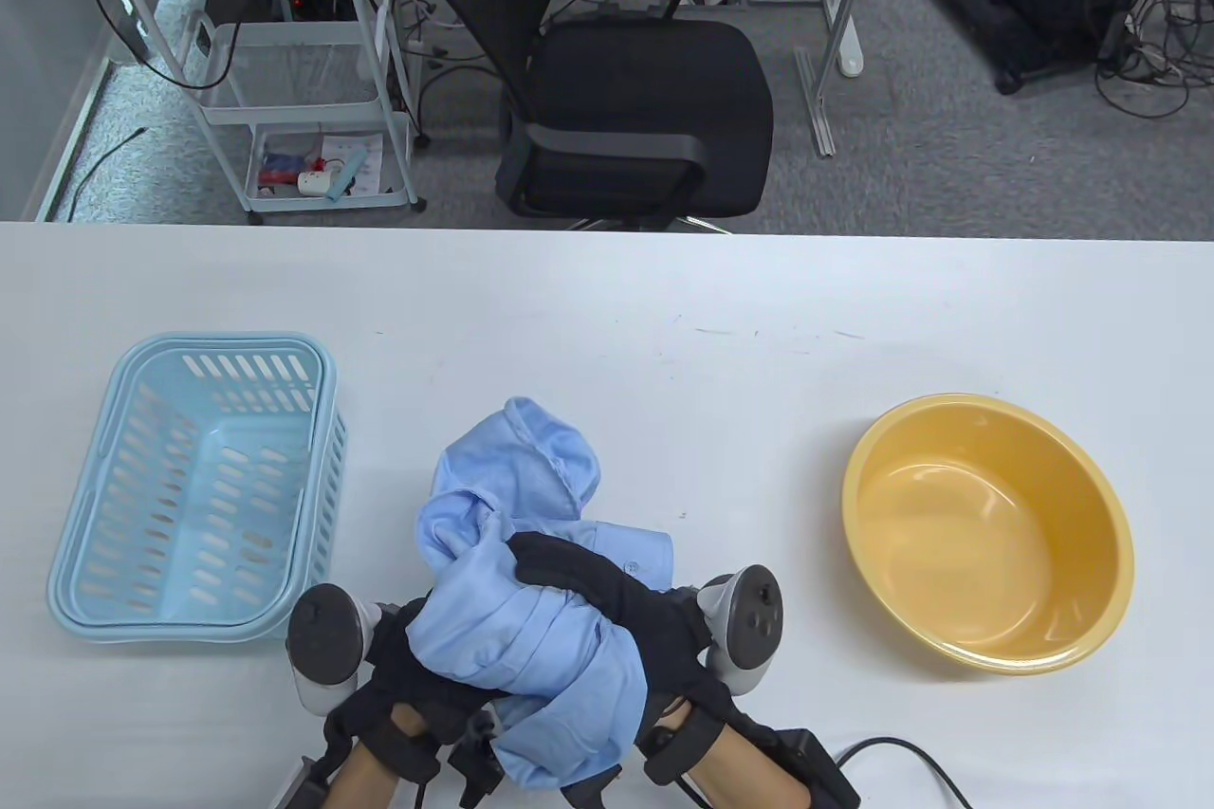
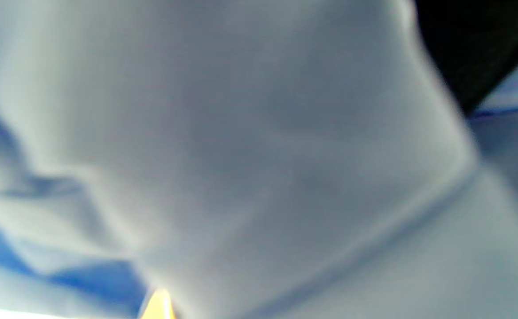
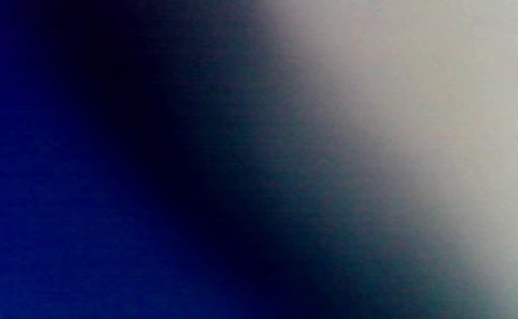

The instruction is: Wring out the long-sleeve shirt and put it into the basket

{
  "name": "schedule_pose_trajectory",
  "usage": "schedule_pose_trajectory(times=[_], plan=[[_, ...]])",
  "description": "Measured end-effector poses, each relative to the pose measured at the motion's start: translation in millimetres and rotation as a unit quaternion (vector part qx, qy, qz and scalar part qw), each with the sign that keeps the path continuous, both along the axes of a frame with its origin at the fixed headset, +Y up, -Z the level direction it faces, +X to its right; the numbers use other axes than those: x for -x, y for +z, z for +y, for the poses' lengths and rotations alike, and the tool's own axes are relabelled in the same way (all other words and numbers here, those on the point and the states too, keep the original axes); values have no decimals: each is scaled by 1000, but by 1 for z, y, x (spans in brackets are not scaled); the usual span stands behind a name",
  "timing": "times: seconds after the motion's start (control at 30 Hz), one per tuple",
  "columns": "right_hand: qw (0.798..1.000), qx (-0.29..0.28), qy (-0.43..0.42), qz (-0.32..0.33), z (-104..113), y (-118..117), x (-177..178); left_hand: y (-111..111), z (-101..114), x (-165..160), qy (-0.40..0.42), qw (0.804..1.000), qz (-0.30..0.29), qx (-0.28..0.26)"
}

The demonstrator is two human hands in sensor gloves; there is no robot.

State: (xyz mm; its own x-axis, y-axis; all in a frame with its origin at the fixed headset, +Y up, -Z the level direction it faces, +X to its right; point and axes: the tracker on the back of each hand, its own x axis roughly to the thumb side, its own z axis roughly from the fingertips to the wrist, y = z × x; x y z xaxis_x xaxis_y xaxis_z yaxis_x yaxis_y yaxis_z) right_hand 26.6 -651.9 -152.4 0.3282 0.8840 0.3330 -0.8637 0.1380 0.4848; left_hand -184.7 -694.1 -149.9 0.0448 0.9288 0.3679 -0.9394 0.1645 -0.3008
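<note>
White bench (image 1: 607, 297), matte, a few faint scuff marks near its far middle; behind it grey carpet floor, a black office chair (image 1: 626, 88) pushed near the far edge, a white wire cart (image 1: 294, 79) with small items on its lower shelf at far left, cables and dark equipment at far right; light blue slotted basket (image 1: 194, 487) sits on the bench at left, yellow basin (image 1: 986, 529) at right, the two well apart.

Long-sleeve shirt (image 1: 531, 581), light blue, bunched into a thick roll near the bench's near edge, between basket and basin, closer to the basket; its long axis runs diagonally, from the near end by the wrists up and away to a loose cuff or collar end that points toward the far side, slightly left; the far end rests on the bench.

Left hand (image 1: 398, 657) under and around the near-left part of the roll, mostly hidden by cloth, seems to grip it; right hand (image 1: 616, 600) lies over the top, fingers (image 1: 550, 562) curled across the shirt, holding it; both hands close together.

Left wrist view: blurred pale blue fabric fills it, a sliver of yellow at the bottom; right wrist view: dark blur, nothing readable.
</note>
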Motion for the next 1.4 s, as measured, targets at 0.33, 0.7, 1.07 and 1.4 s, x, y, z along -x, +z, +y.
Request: schedule_pose_trajectory(times=[0.33,0.7,1.07,1.4], plan=[[899,-215,368,-102,30,-14,-42,-2,-2,10,-34,998,57,10],[770,-297,544,-156,58,11,-47,-5,-4,25,-25,994,94,42],[650,-382,629,-192,54,31,-11,-11,-6,32,-78,990,105,54],[646,-399,623,-189,37,25,0,-11,0,21,-137,988,52,39]])
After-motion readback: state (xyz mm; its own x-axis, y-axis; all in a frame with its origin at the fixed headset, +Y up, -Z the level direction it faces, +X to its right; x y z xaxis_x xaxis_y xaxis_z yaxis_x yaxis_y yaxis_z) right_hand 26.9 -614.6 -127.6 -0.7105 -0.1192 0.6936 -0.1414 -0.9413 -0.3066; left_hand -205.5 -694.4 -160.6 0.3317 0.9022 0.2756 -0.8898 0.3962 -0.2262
